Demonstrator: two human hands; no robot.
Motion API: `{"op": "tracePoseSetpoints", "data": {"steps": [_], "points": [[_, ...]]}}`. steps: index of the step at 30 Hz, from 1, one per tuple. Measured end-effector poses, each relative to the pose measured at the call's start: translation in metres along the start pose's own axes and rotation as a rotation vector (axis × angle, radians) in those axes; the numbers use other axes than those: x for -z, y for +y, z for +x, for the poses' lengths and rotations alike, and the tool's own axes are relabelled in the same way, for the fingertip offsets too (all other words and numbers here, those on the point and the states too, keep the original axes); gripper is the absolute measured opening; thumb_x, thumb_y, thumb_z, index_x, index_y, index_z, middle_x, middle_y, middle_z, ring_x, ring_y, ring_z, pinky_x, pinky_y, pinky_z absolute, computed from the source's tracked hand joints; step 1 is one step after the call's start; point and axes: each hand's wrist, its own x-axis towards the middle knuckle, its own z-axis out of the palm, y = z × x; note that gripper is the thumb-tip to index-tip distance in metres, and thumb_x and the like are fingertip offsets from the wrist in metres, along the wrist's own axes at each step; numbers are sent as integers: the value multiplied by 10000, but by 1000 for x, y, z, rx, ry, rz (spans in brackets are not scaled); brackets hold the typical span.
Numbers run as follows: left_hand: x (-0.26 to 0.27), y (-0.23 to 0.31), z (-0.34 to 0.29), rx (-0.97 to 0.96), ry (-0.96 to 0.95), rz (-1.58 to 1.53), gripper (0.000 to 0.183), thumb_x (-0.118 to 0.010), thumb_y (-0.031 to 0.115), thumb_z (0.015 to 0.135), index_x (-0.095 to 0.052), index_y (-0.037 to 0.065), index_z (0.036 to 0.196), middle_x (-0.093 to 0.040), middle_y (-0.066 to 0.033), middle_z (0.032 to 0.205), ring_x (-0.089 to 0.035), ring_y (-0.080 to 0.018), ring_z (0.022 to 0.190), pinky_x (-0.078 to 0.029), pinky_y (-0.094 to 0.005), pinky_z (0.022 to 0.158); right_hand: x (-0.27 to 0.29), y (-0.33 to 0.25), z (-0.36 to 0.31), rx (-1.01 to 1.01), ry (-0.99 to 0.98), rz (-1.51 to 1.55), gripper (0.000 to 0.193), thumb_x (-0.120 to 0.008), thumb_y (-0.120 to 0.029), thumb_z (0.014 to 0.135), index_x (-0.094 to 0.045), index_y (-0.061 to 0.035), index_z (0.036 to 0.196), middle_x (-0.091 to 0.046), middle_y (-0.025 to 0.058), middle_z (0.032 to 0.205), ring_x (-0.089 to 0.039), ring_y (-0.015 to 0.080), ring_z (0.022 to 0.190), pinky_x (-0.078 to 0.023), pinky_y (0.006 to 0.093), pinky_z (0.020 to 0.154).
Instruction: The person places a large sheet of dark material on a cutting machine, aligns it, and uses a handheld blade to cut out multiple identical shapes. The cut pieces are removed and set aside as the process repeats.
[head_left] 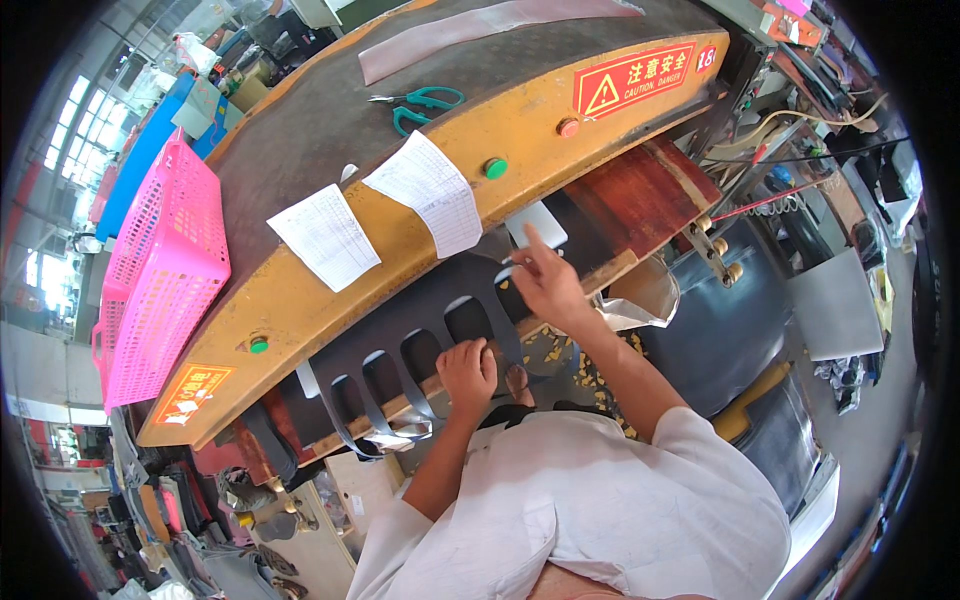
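Note:
A dark sheet (402, 312) with a row of several rounded cut-outs lies on the bed under the orange machine beam (530, 150). At its near edge, my left hand (467, 374) has its fingers curled down over the strip between two cut-outs; the fingertips are partly hidden. My right hand (550, 284) is over the sheet's right end, index finger stretched out and the other fingers loosely bent, with nothing visible in it. Just beyond that finger sits a pale grey, flat-topped block (537, 226). Narrow strips of the sheet hang over the near edge.
Two paper sheets (325, 237) hang on the beam, near a green button (495, 168) and a red button (568, 127). Teal-handled scissors (428, 100) lie on top. A pink basket (168, 270) stands left. Yellow scraps (575, 370) litter the floor; dark sheets (725, 305) lie right.

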Motion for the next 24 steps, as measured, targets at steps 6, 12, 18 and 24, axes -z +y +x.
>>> {"op": "tracePoseSetpoints", "data": {"steps": [6, 12, 18, 24], "points": [[-22, -49, 49, -1, 89, 5, 182, -725, 182, 913, -720, 151, 1092, -698, -48, 1011, -666, -283, 1014, -450, -472, 944, -37, 6, 84, -255, 216, -65, 772, -660, -83, 953, -321, 63, 1631, -702, 271, 1236, -732, 387, 1026, -590, 456, 876], [-26, -70, 79, 16, 143, 22, 179, -732, 216, 890, -718, 144, 1053, -662, -59, 956, -645, -307, 968, -447, -501, 919, -30, 36, 77, -61, 39, -257, 705, -660, -143, 965, -435, -43, 1626, -696, 257, 1211, -696, 439, 1080, -564, 495, 922], [-26, -71, 83, 25, 175, 9, 147, -743, 217, 886, -735, 145, 1014, -666, -64, 945, -649, -314, 943, -449, -503, 892, -27, 79, 28, 162, -174, -681, 315, -731, -258, 945, -775, -51, 1179, -718, 187, 1172, -638, 415, 1151, -509, 532, 1007], [-27, -70, 83, 46, 108, 72, 159, -749, 253, 889, -748, 141, 1002, -670, -72, 954, -650, -319, 962, -447, -508, 903, -31, 89, 34, 180, -187, -814, 264, -726, -328, 940, -795, -90, 1034, -714, 140, 1000, -645, 391, 1057, -514, 551, 935]]}}
